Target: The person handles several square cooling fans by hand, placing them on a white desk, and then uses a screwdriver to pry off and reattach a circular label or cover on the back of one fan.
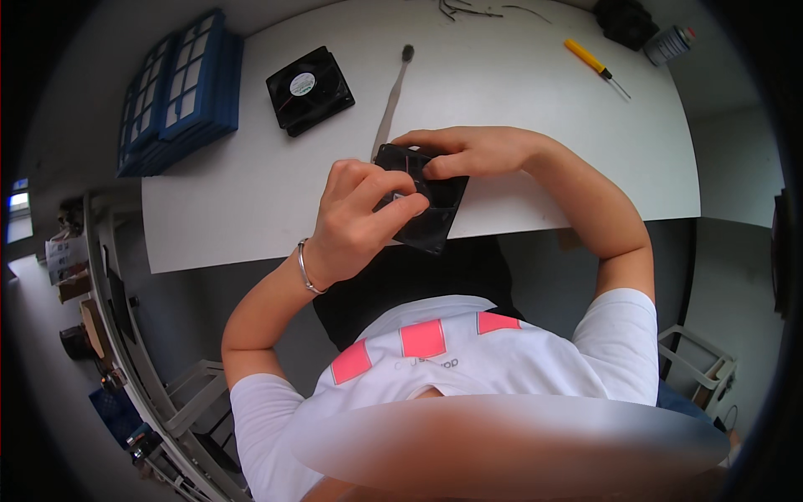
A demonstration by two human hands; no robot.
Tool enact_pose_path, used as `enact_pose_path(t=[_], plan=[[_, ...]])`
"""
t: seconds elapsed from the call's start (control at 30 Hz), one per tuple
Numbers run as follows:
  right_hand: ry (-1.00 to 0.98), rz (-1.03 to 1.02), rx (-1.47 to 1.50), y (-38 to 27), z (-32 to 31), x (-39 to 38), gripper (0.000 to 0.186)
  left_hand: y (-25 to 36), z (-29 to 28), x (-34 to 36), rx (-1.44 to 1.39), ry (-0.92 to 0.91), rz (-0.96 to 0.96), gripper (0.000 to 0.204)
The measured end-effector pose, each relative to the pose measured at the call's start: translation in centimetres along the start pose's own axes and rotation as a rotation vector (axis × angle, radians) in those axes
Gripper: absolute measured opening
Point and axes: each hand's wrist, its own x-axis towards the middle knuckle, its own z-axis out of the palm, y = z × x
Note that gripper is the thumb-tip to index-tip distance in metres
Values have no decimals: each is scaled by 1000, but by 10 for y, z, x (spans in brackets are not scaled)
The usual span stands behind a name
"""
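A black square cooling fan (438, 219) is held tilted at the near edge of the white table. My right hand (468, 152) grips its far edge, thumb on the frame and fingers around the back. My left hand (355, 219), with a silver bracelet at the wrist, is closed over the fan's hub. Its thumb and forefinger press together by the round hub; whatever is between them is hidden. Beyond, a second black fan (311, 90) lies on the table with a round pale label on its hub. Past the held fan lies a thin-handled brush (396, 99) with a dark tip.
Blue stacked trays with white grid panels (180, 88) stand at the table's left. A yellow-handled screwdriver (595, 67) lies at the far right, near a spray can (669, 46) and a dark object (626, 23). Black wire bits (468, 12) lie at the far edge.
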Motion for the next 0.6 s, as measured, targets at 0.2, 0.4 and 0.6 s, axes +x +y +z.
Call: enact_pose_path(t=[0.2, 0.4, 0.6], plan=[[-59, 11, -26, -6, -3, -3, 64, -8, 10, -14, -96, 50, 87, 22], [-115, -66, -26, -1, -3, -2, 65, -11, 12, -18, -88, 79, 181, 19], [-164, -101, -25, -2, -6, -2, 66, -10, 11, -18, -110, 114, 200, 21]])
